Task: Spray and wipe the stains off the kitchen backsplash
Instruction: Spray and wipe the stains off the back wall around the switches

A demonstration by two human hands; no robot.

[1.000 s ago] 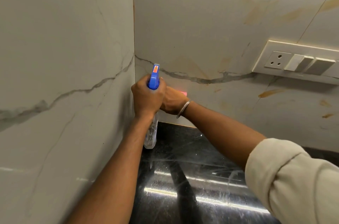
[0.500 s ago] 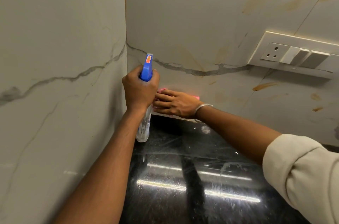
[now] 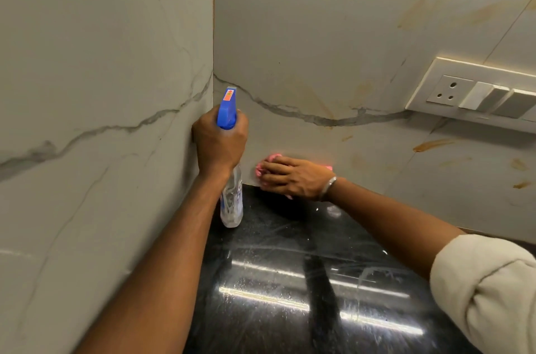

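The pink cloth (image 3: 271,159) lies flat against the bottom of the backsplash (image 3: 319,34), just above its joint with the worktop (image 3: 290,295). The right grip (image 3: 295,178), a bare hand with its fingers stretched out nearly straight, presses on the cloth and covers most of it, so only a crumpled pink edge shows past the fingertips and a sliver near the wrist. Just to its left, close to the corner, the left grip (image 3: 220,141) is wrapped tight round the neck of the spray bottle (image 3: 232,202). The bottle stands upright, its blue trigger head rising above the knuckles and its clear, rounded body reaching down to the worktop; whether the base touches cannot be told. The backsplash is smooth, pale marble-look tile with a grey vein running across it. Brownish stains (image 3: 432,144) streak it to the right of the cloth and higher up near the top right. A cream switch plate (image 3: 478,95) with a socket and rocker switches is set in the tile at right. A matching veined side wall (image 3: 101,63) meets the backsplash at the corner. The worktop is glossy black stone, smeared, with bright bars of reflected light. A metal bangle (image 3: 330,186) circles the right wrist, and a rolled cream sleeve (image 3: 487,289) covers the arm above it.
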